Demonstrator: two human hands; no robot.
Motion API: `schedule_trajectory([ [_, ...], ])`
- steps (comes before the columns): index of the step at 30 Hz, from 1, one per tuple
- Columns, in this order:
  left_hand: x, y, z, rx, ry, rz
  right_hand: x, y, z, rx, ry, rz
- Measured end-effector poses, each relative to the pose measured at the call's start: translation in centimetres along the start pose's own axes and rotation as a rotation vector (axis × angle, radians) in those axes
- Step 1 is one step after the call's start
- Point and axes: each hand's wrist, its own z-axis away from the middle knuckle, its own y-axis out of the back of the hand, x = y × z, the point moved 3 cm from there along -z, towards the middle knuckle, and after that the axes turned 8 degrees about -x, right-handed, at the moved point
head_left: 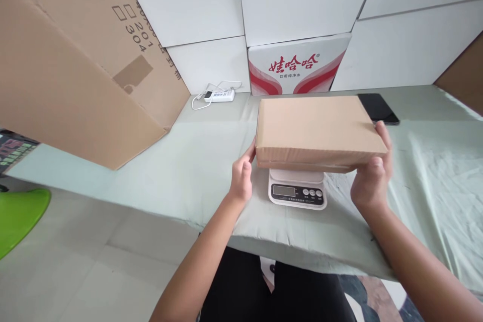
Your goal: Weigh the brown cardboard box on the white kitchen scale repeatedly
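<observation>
A flat brown cardboard box (pixel 317 128) lies over a small white digital scale (pixel 297 192) on a table covered with pale green cloth (pixel 196 161). My left hand (pixel 241 175) grips the box's left end. My right hand (pixel 372 173) holds its right front corner, thumb on the side and fingers along the edge. The scale's display and buttons show below the box; whether the box rests on the scale's platform I cannot tell.
A large tilted cardboard box (pixel 75 60) stands at the left. A white power strip (pixel 219 94) with a cord lies by the wall. A red-and-white printed carton (pixel 298 68) stands behind. A black phone (pixel 378 107) lies right of the box. A green stool (pixel 18 216) is far left.
</observation>
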Motion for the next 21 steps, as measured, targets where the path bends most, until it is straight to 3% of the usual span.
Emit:
schedule_trajectory([
  [3, 1.8, 0.0, -1.5, 0.025, -0.054, -0.004, -1.7, 0.0, -2.3, -0.066, 0.12, -0.115],
  [7, 2.8, 0.1, -6.1, 0.027, -0.09, 0.003, -2.5, -0.9, -6.8, -0.124, 0.209, -0.141],
  [12, -1.2, 0.2, -11.0, 0.046, -0.029, 0.056, 1.5, -4.0, -9.7, -0.121, 0.133, -0.082],
  [16, -4.3, 0.3, -11.5, 0.063, 0.018, 0.065, 5.4, -5.4, -8.8, -0.14, 0.069, -0.157],
  [21, -5.6, 0.2, -11.1, 0.066, 0.087, 0.063, 7.4, -5.2, -8.1, -0.154, -0.005, -0.127],
])
